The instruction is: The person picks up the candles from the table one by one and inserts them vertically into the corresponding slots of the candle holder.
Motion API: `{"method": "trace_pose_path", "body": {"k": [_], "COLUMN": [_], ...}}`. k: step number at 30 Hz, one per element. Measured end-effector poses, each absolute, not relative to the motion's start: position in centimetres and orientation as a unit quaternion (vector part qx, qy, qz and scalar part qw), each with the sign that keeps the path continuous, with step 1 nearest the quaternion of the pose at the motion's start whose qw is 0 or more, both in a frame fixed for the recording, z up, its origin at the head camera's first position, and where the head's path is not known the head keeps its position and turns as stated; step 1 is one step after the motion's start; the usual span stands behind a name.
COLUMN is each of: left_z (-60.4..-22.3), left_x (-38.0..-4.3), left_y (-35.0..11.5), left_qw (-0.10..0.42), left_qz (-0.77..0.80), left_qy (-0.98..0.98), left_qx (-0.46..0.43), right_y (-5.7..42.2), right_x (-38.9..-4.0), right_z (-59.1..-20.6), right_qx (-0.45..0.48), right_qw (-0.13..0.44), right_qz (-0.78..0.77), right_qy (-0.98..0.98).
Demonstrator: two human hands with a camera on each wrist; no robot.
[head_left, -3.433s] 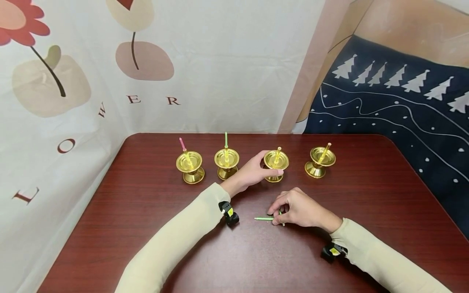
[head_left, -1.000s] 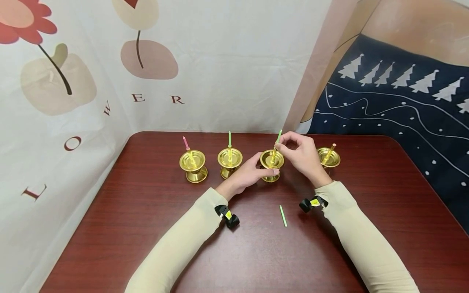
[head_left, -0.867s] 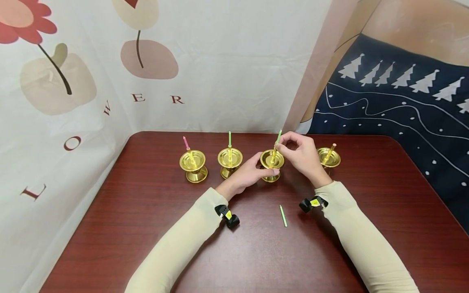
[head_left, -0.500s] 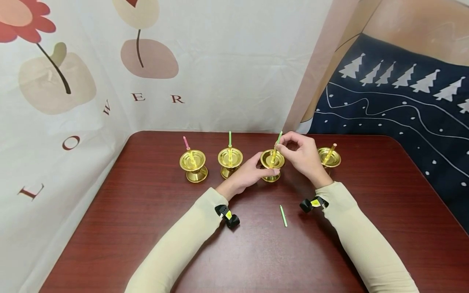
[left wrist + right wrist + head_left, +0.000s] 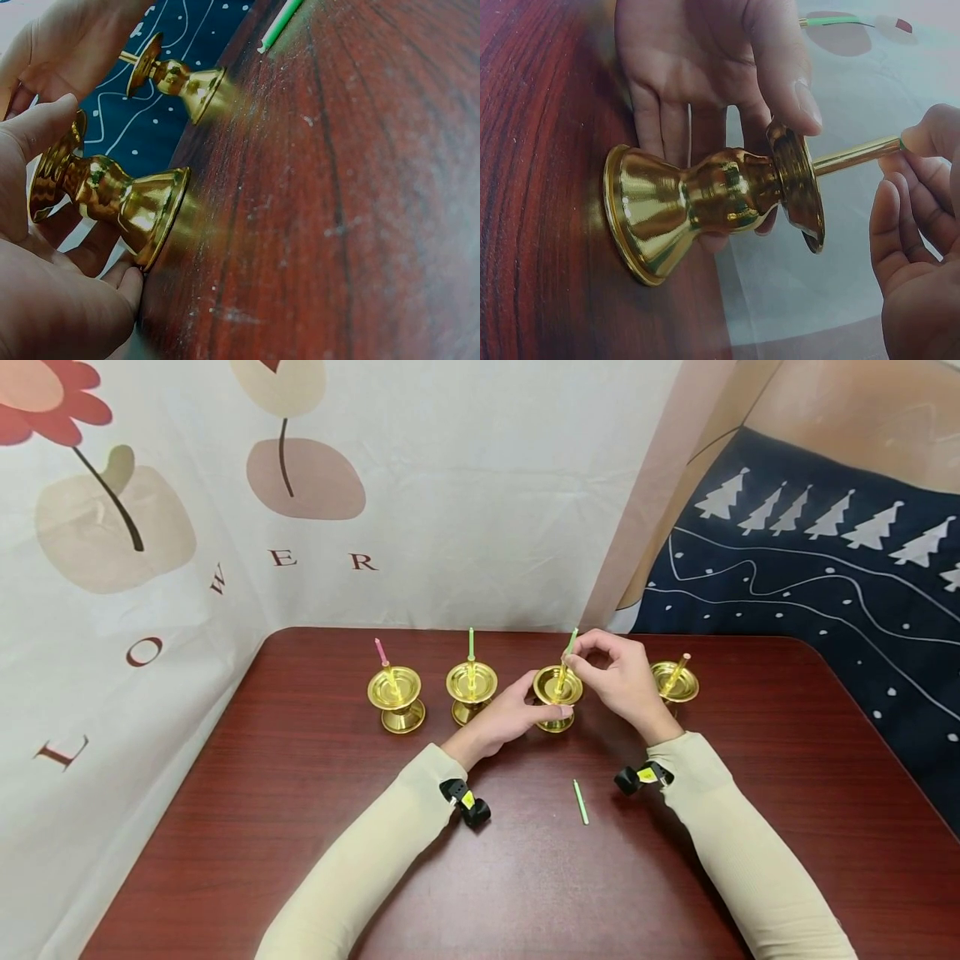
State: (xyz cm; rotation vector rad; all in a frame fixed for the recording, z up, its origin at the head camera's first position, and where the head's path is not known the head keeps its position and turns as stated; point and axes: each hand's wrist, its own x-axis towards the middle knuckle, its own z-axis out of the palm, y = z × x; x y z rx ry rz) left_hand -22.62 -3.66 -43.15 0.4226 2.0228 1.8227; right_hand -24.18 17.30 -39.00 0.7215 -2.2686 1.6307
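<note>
In the head view my left hand [image 5: 510, 720] holds the third brass candle holder [image 5: 546, 687] from the left, with the thumb on the near side and fingers behind. My right hand [image 5: 621, 683] pinches a thin green candle [image 5: 573, 639] at the top of that holder's stem. In the right wrist view the fingertips hide where the candle meets the stem [image 5: 855, 156]. Base down, the holder stands on the table, as its foot [image 5: 646, 217] shows. Another green candle [image 5: 581, 802] lies on the table, nearer the body.
To the left stand two more brass holders, one with a pink candle [image 5: 381, 651], the other with a green candle [image 5: 471, 643]. A fourth holder [image 5: 681, 691], its stem bare, sits just behind the right hand. Printed cloth [image 5: 480, 527] hangs beyond the table's far edge.
Since 3.4 s ago my right hand has lifted one green candle from the table to the third holder's stem. The left hand keeps its grip. Over the last second almost nothing moves.
</note>
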Motion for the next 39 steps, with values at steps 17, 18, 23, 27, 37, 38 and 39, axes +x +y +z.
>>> {"method": "trace_pose_path", "body": {"k": [17, 18, 23, 27, 37, 38, 39], "left_z": [-43.18, -43.13, -43.11, -43.22, -43.27, -43.26, -43.26], "left_x": [-22.67, -22.64, -22.59, -22.6, -22.69, -22.71, -22.72], "left_y": [-3.62, -3.63, -3.61, -3.62, -3.59, -3.58, -3.57], "left_qw": [0.195, 0.195, 0.195, 0.197, 0.198, 0.197, 0.196], "left_qz": [0.65, 0.649, 0.648, 0.647, 0.65, 0.65, 0.65], "left_qy": [0.719, 0.72, 0.721, 0.721, 0.72, 0.719, 0.719], "left_qx": [0.148, 0.148, 0.149, 0.146, 0.145, 0.146, 0.147], "right_y": [17.45, 17.45, 17.54, 17.59, 17.55, 17.5, 17.42], "right_x": [-24.29, -24.28, -24.22, -24.19, -23.99, -24.01, -24.03], "right_z": [-38.63, -38.62, -38.69, -38.89, -39.31, -39.28, -39.22], "right_qx": [0.273, 0.273, 0.266, 0.263, 0.263, 0.264, 0.267], "right_qw": [0.148, 0.147, 0.138, 0.135, 0.13, 0.131, 0.133], "right_qz": [0.529, 0.528, 0.529, 0.529, 0.558, 0.561, 0.562], "right_qy": [-0.79, -0.791, -0.794, -0.796, -0.776, -0.774, -0.771]}}
